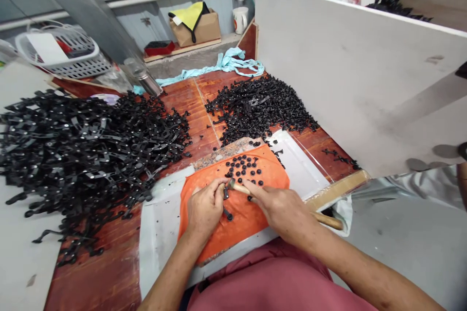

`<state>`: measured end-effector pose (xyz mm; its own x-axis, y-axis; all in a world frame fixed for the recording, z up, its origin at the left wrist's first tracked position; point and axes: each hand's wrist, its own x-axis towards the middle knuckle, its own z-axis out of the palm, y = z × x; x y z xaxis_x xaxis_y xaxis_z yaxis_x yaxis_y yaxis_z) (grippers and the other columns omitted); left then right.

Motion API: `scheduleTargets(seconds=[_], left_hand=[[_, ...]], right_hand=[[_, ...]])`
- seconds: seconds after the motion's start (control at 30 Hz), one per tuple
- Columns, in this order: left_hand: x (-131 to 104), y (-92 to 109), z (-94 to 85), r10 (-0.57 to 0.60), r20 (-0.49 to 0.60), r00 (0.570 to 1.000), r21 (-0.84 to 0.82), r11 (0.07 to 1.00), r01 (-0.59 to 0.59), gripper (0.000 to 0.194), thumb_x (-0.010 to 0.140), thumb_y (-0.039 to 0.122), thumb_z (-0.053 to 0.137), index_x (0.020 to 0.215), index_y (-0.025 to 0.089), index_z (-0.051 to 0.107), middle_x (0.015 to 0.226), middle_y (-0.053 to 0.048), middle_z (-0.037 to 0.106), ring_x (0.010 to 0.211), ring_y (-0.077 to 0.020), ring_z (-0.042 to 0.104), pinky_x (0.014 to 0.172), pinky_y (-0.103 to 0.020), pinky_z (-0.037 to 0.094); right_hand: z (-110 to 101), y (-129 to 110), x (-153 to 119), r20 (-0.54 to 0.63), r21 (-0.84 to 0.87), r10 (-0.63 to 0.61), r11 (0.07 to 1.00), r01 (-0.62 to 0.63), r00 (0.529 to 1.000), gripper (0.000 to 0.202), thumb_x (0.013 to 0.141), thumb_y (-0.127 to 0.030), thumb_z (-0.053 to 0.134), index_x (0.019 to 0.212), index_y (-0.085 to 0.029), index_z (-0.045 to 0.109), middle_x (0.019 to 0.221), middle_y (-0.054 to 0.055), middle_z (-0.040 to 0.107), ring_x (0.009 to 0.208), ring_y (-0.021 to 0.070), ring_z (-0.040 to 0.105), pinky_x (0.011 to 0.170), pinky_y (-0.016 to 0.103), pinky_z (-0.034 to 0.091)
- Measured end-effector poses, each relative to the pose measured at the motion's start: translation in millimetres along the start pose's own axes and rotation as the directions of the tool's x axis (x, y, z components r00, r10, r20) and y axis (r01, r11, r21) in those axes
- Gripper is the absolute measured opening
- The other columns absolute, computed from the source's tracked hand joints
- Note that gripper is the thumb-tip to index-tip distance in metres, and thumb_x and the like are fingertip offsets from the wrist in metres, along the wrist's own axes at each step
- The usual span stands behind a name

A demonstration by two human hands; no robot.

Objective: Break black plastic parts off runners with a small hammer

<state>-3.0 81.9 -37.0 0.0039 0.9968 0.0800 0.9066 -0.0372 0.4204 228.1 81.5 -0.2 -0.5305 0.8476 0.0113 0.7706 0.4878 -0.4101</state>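
In the head view an orange cloth (251,214) covers a slab on the bench in front of me. My right hand (279,206) grips a hammer (241,188); its wooden handle runs out behind the palm, and its small head is close to my left fingertips. With thumb and forefinger together, my left hand (206,206) pinches a slim black part (226,193) over the cloth; the fingers partly cover it. The part's lower end, a round black knob (228,215), points toward me. Beyond both hands, several round black caps (243,165) stand on the cloth.
A large heap of black bracket-like parts (80,141) spreads at left. Farther back lies a pile of small black pieces (259,104). A pale upright board (350,73) borders the right side. A steel flask (148,80), a white basket (78,65) and a blue cloth strip (226,62) are behind.
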Motion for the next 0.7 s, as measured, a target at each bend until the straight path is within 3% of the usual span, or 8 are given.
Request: scheduleTargets(seconds=[0.3,0.43,0.5,0.57,0.63,0.7], left_hand=[[-1.4,-0.3,1.5,-0.054,0.045,0.998,0.041,0.998,0.053,0.029,0.100,0.028,0.045,0.116,0.028,0.069,0.079,0.002,0.078,0.069,-0.0211,0.068,0.071,-0.032,0.047],[-4.7,-3.8,-3.1,0.052,0.067,0.996,0.014,0.999,-0.053,0.030,0.101,0.028,0.043,0.113,0.027,0.070,0.077,0.002,0.077,0.066,-0.0197,0.067,0.072,-0.031,0.047],[3.2,-11.1,-21.3,0.104,0.072,0.992,0.018,0.994,-0.106,0.030,0.100,0.030,0.043,0.110,0.028,0.071,0.075,0.002,0.076,0.067,-0.0195,0.066,0.071,-0.030,0.047],[21.2,-20.8,-55.2,0.087,0.015,0.996,0.103,0.991,-0.088,0.032,0.100,0.032,0.042,0.111,0.029,0.072,0.068,0.001,0.072,0.063,-0.0195,0.063,0.070,-0.030,0.045],[44.9,-29.4,-98.7,-0.004,-0.154,0.988,0.252,0.967,0.043,0.037,0.101,0.037,0.040,0.122,0.025,0.068,0.070,-0.001,0.069,0.067,-0.0203,0.061,0.072,-0.031,0.044],[65.2,-33.2,-135.9,-0.021,-0.407,0.913,0.417,0.885,0.207,0.044,0.100,0.044,0.043,0.130,0.018,0.063,0.097,-0.008,0.069,0.091,-0.0255,0.063,0.085,-0.038,0.044]], right_hand=[[4.2,-2.9,0.9,0.091,-0.021,0.041,0.999,-0.039,0.995,0.048,0.105,-0.027,0.045,0.153,-0.028,0.046,0.095,0.007,0.077,0.079,0.0246,0.074,0.067,0.031,0.054],[-8.1,7.5,-1.6,-0.011,0.308,0.045,0.950,-0.039,0.999,0.047,0.106,-0.026,0.041,0.153,-0.032,0.045,0.122,0.007,0.074,0.102,0.0224,0.072,0.087,0.033,0.055],[-13.2,20.3,-6.8,-0.089,0.452,0.128,0.889,-0.074,0.988,0.041,0.104,-0.026,0.043,0.144,-0.030,0.054,0.126,0.006,0.072,0.106,0.0220,0.070,0.091,0.034,0.053],[-13.2,35.1,-14.3,-0.119,0.544,0.250,0.826,-0.148,0.961,0.028,0.100,-0.029,0.049,0.123,-0.024,0.065,0.104,0.004,0.074,0.090,0.0217,0.068,0.080,0.033,0.054],[-6.8,48.1,-22.8,-0.070,0.690,0.345,0.694,-0.204,0.936,0.023,0.098,-0.035,0.051,0.109,-0.020,0.065,0.077,0.000,0.067,0.069,0.0177,0.062,0.063,0.028,0.050],[4.5,56.7,-30.1,0.021,0.849,0.411,0.474,-0.234,0.911,0.031,0.097,-0.045,0.052,0.111,-0.019,0.061,0.063,-0.005,0.056,0.050,0.0132,0.051,0.050,0.025,0.042]])
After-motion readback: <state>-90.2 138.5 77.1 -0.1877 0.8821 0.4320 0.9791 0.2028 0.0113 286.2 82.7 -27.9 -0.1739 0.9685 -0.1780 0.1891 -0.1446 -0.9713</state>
